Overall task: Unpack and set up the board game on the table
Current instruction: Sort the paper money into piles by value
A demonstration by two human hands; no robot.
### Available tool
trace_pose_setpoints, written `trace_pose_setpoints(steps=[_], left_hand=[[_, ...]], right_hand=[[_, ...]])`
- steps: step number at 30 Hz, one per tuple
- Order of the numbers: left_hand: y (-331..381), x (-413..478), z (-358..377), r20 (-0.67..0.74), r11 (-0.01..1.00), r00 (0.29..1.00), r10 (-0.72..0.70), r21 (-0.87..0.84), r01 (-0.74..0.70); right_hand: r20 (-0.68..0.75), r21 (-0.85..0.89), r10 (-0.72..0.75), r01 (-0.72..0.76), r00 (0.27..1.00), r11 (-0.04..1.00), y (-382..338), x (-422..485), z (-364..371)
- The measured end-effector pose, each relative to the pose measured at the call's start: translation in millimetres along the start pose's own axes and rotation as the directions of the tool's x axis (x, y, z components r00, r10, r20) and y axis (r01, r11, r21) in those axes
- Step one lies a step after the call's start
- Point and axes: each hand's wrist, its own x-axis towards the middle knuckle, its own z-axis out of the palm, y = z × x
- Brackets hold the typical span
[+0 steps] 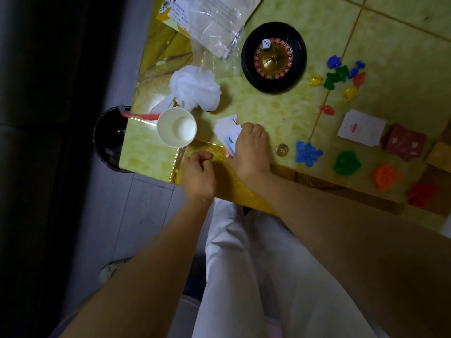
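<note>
Right grip (249,147) holding fanned play-money stack (228,133), white, blue print

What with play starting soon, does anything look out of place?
Yes: the white die lies inside the roulette wheel, on its numbered ring, and a crumpled white bag and paper cup sit by the table edge.

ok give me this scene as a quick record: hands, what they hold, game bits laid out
right hand: grips stack of notes near the table edge
left hand: fingers curled at the gold edge, hold unclear
roulette wheel: flat on table, white die lying in it
gold coin: just right of the right hand
piece piles: blue pile, green pile, orange pile, red pile along near edge
card stacks: white stack beside dark red stack
paper cup: upright, left of the notes
</note>
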Motion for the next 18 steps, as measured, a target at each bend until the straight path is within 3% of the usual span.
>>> trace_pose_setpoints(steps=[5,10,14,18], left_hand=[[0.6,4.8,0.1,0.009,1.0,1.0,-0.029,0.005,0.029],[2.8,6.0,-0.3,0.041,1.0,0.999,0.003,-0.012,-0.002],[16.3,6.8,1.7,0.107,0.964,0.97,0.216,0.136,-0.23],[38.0,13.2,11.5,0.139,0.807,0.878,0.459,0.348,-0.477]], right_hand=[[0.003,0.122,0.094,-0.094,0.996,0.988,3.8,4.3,-0.6],[0.005,0.214,0.048,-0.048,0.999,0.976,17.3,3.4,-15.4],[0.05,0.485,0.175,-0.177,0.983,0.856,33.0,5.4,-18.3],[0.104,0.488,0.186,-0.213,0.977,0.846,49.8,8.6,-15.9]])
